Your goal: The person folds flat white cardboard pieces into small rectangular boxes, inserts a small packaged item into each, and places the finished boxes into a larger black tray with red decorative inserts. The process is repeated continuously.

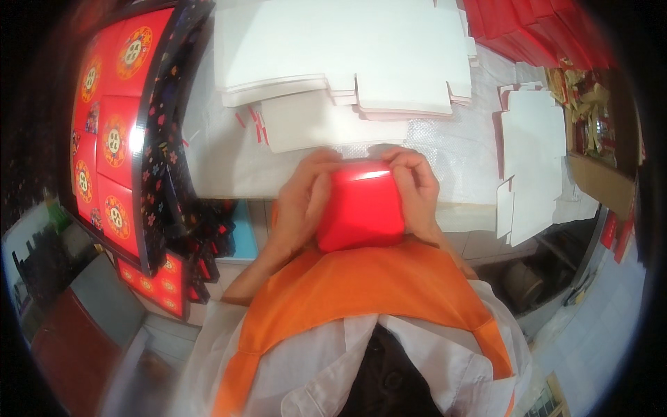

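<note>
A glossy red box or folded carton [361,208] is held close to my body at the front edge of the table, its smooth red face toward me. My left hand [307,194] grips its left side, the fingers curled over the far corner. On the opposite side my right hand [415,184] pinches the far right corner with thumb and bent fingers. Light glares off the far edge of the red piece. Whatever lies behind it is hidden. Just beyond both hands lies a small stack of flat white card blanks [326,128].
Large white box blanks [340,48] are stacked at the back, with more blanks [533,153] at the right. Red folded pieces [528,28] fill the far right corner. A brown carton [603,182] contains gold and red packets. Decorated red boxes [114,104] are piled at left.
</note>
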Action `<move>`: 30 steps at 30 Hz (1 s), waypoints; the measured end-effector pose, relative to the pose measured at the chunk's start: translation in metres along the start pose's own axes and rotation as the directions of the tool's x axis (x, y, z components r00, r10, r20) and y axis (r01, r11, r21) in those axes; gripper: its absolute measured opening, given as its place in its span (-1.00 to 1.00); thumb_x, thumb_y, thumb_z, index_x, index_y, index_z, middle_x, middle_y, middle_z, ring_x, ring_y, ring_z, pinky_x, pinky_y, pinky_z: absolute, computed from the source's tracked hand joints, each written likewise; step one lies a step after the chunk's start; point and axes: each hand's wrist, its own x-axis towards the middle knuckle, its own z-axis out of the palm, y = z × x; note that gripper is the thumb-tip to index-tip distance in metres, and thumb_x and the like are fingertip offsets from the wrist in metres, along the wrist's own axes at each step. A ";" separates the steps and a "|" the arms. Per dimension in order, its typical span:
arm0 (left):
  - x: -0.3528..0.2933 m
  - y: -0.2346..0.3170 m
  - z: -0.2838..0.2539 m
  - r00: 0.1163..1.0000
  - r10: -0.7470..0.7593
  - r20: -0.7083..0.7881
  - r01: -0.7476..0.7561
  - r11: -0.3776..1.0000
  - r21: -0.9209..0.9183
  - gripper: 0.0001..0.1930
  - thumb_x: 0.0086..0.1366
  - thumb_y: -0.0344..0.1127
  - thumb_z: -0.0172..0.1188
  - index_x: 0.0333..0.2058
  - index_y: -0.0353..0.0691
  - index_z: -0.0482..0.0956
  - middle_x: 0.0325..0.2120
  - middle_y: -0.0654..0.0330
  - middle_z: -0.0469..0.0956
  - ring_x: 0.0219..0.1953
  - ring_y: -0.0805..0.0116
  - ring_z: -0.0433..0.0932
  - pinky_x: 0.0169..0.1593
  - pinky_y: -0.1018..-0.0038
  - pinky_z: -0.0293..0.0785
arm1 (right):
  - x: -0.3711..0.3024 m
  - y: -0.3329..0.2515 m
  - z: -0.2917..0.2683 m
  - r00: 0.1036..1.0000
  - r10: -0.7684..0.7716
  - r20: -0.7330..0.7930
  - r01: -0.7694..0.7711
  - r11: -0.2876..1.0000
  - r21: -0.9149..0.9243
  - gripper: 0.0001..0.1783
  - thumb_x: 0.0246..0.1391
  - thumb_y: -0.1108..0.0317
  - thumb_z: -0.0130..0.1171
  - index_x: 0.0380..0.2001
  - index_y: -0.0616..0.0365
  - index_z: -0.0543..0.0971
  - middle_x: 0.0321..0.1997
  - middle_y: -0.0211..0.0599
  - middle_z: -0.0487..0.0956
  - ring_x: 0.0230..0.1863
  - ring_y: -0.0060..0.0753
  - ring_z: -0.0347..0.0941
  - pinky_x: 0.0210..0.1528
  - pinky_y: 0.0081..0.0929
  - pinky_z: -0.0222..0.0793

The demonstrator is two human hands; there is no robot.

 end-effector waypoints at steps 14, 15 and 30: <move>-0.004 0.007 0.013 0.978 -0.151 -0.148 0.157 0.987 0.032 -0.67 0.26 -0.40 -0.15 -0.02 -0.41 0.26 -0.09 -0.03 0.36 0.01 0.22 0.32 0.10 0.48 0.16 | 0.000 0.001 0.000 0.995 -0.094 -0.034 0.092 0.994 -0.056 -0.88 0.14 0.49 -0.15 -0.34 0.25 0.39 -0.15 -0.26 0.41 -0.14 -0.54 0.28 -0.03 -0.57 0.18; -0.004 0.007 0.012 0.978 -0.153 -0.142 0.163 0.985 0.063 -0.67 0.26 -0.40 -0.15 -0.02 -0.41 0.26 -0.10 -0.03 0.36 0.01 0.21 0.32 0.10 0.48 0.16 | 0.000 0.001 0.000 0.995 -0.099 -0.034 0.096 0.993 -0.065 -0.88 0.14 0.49 -0.16 -0.35 0.26 0.40 -0.15 -0.26 0.41 -0.14 -0.53 0.28 -0.03 -0.57 0.18; -0.006 -0.011 0.002 0.996 -0.085 -0.035 0.071 0.955 -0.288 -0.79 0.13 -0.56 0.03 -0.22 -0.36 0.45 -0.11 0.09 0.42 0.01 0.26 0.33 0.11 0.41 0.18 | 0.001 -0.006 0.001 0.999 -0.047 0.011 0.048 0.999 -0.015 -0.87 0.15 0.49 -0.16 -0.37 0.28 0.40 -0.18 -0.22 0.44 -0.20 -0.55 0.32 -0.09 -0.60 0.23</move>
